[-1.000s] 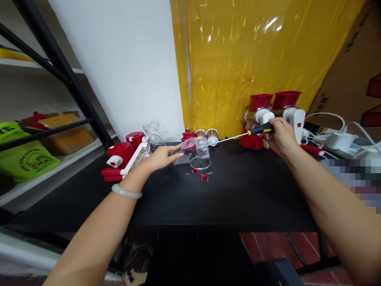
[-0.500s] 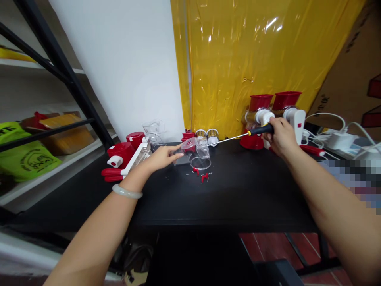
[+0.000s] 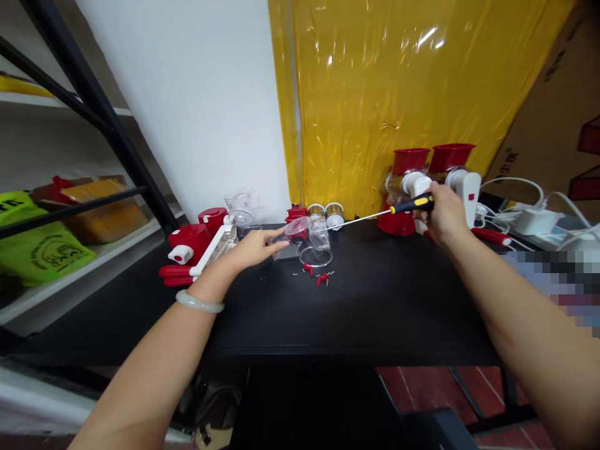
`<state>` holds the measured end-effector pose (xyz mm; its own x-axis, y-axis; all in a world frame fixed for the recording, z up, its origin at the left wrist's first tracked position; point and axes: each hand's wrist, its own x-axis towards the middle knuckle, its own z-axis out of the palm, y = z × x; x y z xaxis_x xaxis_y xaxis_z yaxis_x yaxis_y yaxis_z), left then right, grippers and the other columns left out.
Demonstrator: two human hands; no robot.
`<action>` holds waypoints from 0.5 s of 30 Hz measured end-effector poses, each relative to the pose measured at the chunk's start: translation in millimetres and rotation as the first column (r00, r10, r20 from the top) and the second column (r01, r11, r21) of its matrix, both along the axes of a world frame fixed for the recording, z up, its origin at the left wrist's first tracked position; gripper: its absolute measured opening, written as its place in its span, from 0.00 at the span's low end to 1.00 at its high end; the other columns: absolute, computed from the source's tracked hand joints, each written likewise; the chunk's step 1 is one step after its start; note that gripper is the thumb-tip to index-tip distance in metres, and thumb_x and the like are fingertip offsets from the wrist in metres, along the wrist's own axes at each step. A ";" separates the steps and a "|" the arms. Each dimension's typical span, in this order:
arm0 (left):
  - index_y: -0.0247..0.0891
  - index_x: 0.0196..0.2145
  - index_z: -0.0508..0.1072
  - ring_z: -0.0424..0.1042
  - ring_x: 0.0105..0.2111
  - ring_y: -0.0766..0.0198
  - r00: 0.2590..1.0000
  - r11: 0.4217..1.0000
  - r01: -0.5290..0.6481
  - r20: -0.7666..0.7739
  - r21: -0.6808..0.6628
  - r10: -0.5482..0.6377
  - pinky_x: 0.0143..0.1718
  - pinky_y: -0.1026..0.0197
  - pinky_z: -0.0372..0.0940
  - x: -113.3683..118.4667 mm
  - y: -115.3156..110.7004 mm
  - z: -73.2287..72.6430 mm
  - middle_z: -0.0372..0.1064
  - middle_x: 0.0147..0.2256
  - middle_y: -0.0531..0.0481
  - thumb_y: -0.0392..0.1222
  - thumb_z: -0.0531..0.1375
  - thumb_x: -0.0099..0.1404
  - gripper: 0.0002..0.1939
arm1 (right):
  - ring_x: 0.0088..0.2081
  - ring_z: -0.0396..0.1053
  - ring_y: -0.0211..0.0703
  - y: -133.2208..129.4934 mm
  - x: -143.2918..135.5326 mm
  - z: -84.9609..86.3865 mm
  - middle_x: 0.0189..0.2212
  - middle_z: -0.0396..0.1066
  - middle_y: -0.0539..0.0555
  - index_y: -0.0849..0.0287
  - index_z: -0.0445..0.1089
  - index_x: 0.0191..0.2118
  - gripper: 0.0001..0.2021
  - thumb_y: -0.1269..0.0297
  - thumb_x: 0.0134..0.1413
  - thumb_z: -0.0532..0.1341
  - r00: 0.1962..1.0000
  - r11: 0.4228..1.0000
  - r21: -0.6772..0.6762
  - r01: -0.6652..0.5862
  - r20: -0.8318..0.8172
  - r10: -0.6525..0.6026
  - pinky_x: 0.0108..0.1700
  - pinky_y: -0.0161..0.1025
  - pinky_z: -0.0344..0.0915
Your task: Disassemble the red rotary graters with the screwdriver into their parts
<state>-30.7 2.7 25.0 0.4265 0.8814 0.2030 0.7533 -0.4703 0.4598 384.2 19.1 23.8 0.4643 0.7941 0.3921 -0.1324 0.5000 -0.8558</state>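
My left hand grips the left side of a clear plastic housing, which lies on the black table. Closed around the handle of a long screwdriver, my right hand is out to the right. The thin shaft runs leftward, and its tip meets the clear housing near its right side; the exact contact spot is too small to make out. Just in front of the housing lie small red plastic parts and several tiny metal screws or pins.
Red and white grater parts and another clear housing stand at left. Two metal drums sit behind. Assembled red and white rotary graters stand at right, beside white cables and a power strip. A black rack post rises at left.
The screwdriver handle has turned a little in my right hand, now showing more of its yellow inlay. My left hand and the clear housing keep their place.
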 end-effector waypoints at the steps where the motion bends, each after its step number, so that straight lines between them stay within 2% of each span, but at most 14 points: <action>1: 0.39 0.63 0.63 0.73 0.29 0.59 1.000 1.000 0.000 -0.002 0.001 0.000 0.37 0.60 0.64 0.2 -0.1 0.3 0.76 0.26 0.51 0.59 0.56 0.65 0.34 | 0.12 0.52 0.35 0.8 0.5 -1.4 0.09 0.54 0.43 0.54 0.60 0.25 0.12 0.57 0.51 0.63 0.999 0.999 -0.020 0.028 0.036 -0.027 0.13 0.32 0.50; 4: 0.39 0.63 0.62 0.73 0.29 0.58 1.000 1.000 0.004 -0.016 0.011 -0.004 0.37 0.60 0.64 0.7 -0.5 1.1 0.77 0.26 0.51 0.59 0.56 0.65 0.35 | 0.12 0.52 0.33 1.6 -2.0 -1.5 0.09 0.52 0.42 0.55 0.61 0.24 0.09 0.62 0.49 0.62 0.996 0.997 -0.040 0.066 0.054 -0.064 0.15 0.33 0.54; 9: 0.37 0.64 0.62 0.74 0.29 0.58 1.000 1.000 0.004 -0.007 -0.006 -0.004 0.37 0.59 0.64 1.2 -1.7 1.7 0.77 0.26 0.51 0.58 0.56 0.65 0.35 | 0.19 0.57 0.34 -1.5 -9.9 8.0 0.17 0.58 0.45 0.56 0.60 0.24 0.04 0.72 0.43 0.56 0.983 1.000 -0.005 -0.011 -0.185 0.010 0.18 0.32 0.56; 11: 0.37 0.63 0.62 0.74 0.30 0.58 1.000 1.000 0.000 -0.002 -0.006 0.000 0.37 0.59 0.64 1.5 -2.4 2.3 0.77 0.26 0.51 0.58 0.56 0.65 0.35 | 0.21 0.59 0.35 -4.0 -10.7 10.2 0.19 0.58 0.47 0.57 0.59 0.23 0.04 0.72 0.41 0.55 0.968 0.998 0.016 -0.058 -0.244 0.060 0.19 0.33 0.57; 15: 0.37 0.63 0.62 0.73 0.29 0.58 1.000 1.000 0.000 -0.013 -0.010 0.000 0.37 0.60 0.64 2.3 -3.6 3.9 0.77 0.26 0.51 0.57 0.56 0.65 0.34 | 0.25 0.60 0.37 -8.3 -9.0 9.0 0.21 0.59 0.49 0.58 0.60 0.22 0.03 0.70 0.39 0.56 0.963 0.992 0.046 -0.114 -0.239 0.121 0.23 0.35 0.59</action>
